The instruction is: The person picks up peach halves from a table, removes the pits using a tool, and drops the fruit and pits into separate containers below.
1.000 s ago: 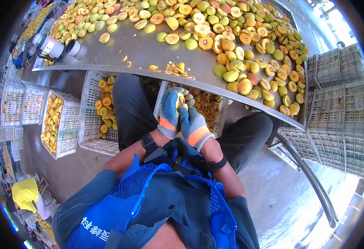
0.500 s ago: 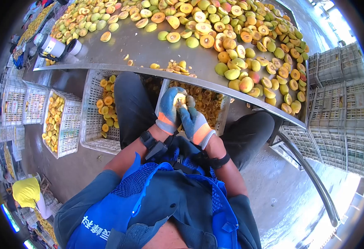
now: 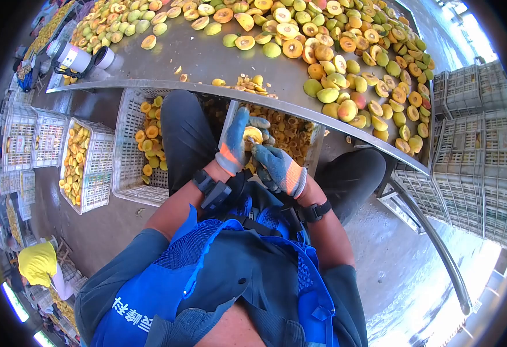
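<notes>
Both my hands wear blue-and-grey gloves with orange cuffs, held over my lap below the table edge. My left hand (image 3: 235,143) is closed around a halved yellow fruit (image 3: 253,135), its cut face turned up. My right hand (image 3: 279,169) has its fingers curled together against the lower side of that half; whether a small tool sits in them is hidden. Under my hands stands a crate (image 3: 229,118) of brownish fruit pieces. On the metal table (image 3: 166,66) ahead lie many halved yellow-green fruits (image 3: 346,92), some blushed red, and small scraps (image 3: 250,85) near the edge.
A crate (image 3: 127,124) of yellow halves is beside my left leg, another filled crate (image 3: 98,173) further left. Stacked crates (image 3: 467,168) rise at right, near a curved metal bar (image 3: 432,243). A white flask (image 3: 74,59) lies on the table. A person in yellow (image 3: 37,266) is at lower left.
My right hand has shifted right and slightly down, and its wrist has turned. My left hand has opened its grip a little, so more of the fruit half shows.
</notes>
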The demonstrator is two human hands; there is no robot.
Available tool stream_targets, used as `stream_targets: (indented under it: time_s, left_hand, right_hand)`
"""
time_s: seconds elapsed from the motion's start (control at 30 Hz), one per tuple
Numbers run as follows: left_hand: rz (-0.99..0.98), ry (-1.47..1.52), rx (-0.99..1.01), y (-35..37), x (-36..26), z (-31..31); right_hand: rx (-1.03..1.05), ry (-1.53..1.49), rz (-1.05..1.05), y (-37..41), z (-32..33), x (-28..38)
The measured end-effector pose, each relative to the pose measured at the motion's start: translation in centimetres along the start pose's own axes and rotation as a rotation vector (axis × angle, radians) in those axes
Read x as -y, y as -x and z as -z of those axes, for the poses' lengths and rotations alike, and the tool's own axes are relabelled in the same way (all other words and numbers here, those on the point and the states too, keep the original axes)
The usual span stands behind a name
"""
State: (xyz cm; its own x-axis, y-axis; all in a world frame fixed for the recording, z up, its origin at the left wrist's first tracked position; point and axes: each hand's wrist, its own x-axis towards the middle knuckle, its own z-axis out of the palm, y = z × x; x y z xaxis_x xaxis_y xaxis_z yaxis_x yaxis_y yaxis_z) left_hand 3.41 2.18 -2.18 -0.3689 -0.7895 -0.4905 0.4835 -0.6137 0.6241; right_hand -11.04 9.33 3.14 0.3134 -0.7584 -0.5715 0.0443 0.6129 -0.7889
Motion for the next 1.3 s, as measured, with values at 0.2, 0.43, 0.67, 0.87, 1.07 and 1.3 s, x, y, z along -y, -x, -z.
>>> stream_targets:
  time_s: [0.2,0.43,0.67,0.87,1.07,1.3]
  left_hand:
    - [-0.151,-0.077,0.020,0.4,1.0,0.7]
    - [-0.156,-0.127,0.025,-0.2,1.9,0.5]
    - [-0.241,-0.280,0.034,0.1,1.9,0.2]
    - [-0.131,-0.207,0.210,-1.2,2.4,1.5]
    - [-0.017,-0.083,0.214,-1.1,2.0,0.9]
    - [-0.024,-0.110,-0.100,0.1,-2.5,-2.1]
  right_hand:
    - [0.168,-0.214,-0.005,-0.5,0.6,-2.2]
    - [0.121,-0.076,0.015,-0.7,1.3,-2.0]
    - [0.139,0.017,-0.036,-0.4,1.8,-1.2]
    - [0.236,-0.323,0.018,-1.2,2.0,-4.2]
    - [0.362,-0.654,-0.161,-1.1,1.8,-3.7]
    - [0.188,-0.436,0.014,-1.9,0.6,-2.9]
